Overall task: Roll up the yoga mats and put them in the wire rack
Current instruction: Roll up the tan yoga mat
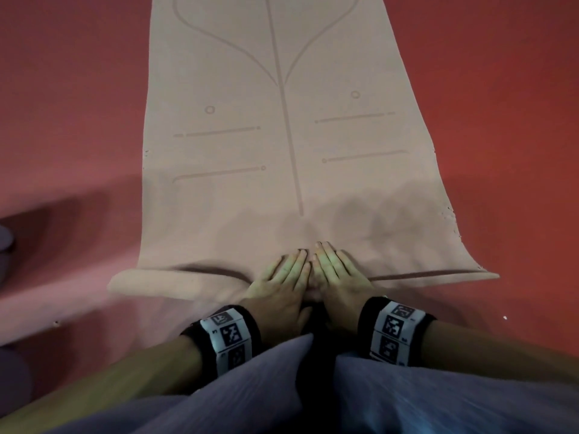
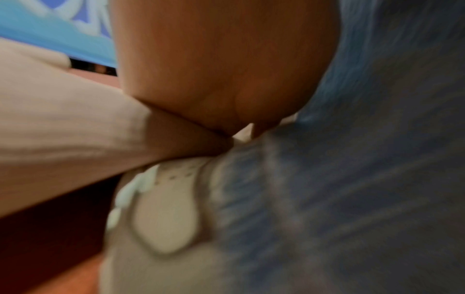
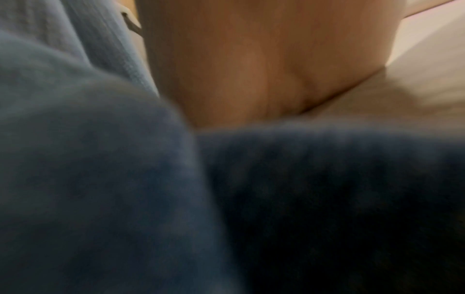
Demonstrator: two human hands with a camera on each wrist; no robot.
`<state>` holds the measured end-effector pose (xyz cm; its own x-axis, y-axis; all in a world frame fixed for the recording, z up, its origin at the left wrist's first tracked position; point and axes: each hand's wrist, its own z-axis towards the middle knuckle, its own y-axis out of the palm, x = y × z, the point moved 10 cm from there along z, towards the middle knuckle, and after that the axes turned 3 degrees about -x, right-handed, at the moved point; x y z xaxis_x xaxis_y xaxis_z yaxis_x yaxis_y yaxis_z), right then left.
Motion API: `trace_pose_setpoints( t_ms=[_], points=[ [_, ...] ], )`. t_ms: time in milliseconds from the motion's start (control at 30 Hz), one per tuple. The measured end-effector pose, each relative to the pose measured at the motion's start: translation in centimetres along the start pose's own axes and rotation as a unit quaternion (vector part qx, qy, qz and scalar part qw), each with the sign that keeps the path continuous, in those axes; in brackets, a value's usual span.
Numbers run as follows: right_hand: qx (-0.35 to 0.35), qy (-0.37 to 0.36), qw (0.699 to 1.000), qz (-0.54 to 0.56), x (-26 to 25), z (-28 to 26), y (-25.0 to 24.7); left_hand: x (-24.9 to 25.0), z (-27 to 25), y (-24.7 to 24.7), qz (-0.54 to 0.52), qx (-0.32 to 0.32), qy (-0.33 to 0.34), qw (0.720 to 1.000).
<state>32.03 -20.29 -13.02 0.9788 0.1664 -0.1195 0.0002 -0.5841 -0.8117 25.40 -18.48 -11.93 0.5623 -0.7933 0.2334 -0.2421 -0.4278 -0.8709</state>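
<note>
A pale pink mat (image 1: 282, 145) lies flat on a red floor (image 1: 72, 89), running from the top centre of the head view down to the lower middle, with thin lines and small circles printed on it. Its near end is turned over into a low roll (image 1: 175, 283) that spans the lower middle of the frame, thicker at its left end and nearly flat at its right. The left hand (image 1: 283, 278) and the right hand (image 1: 336, 272) lie side by side on the middle of that roll, palms down, fingers straight and close together, pressing on the mat without curling round it. Each wrist wears a black band with white coded tags (image 1: 230, 338). Blue-grey trouser legs (image 1: 423, 399) fill the bottom of the frame. The left wrist view, blurred, shows the heel of the hand on the mat beside a white shoe (image 2: 163, 214). The right wrist view shows only blurred skin, mat and blue cloth.
</note>
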Motion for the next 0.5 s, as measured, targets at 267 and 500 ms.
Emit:
trace_pose_setpoints(
  t_ms=[267, 500],
  points=[
    [0.063, 0.016, 0.998, -0.006, 0.1, -1.3, -3.5, -1.8, 1.0, -1.2, -0.024, 0.012, -0.026, 0.999],
    [0.035, 0.015, 0.999, 0.012, -0.7, -1.9, -2.8, -3.7, 2.2, -1.1, -0.039, -0.022, -0.045, 0.998]
  ],
)
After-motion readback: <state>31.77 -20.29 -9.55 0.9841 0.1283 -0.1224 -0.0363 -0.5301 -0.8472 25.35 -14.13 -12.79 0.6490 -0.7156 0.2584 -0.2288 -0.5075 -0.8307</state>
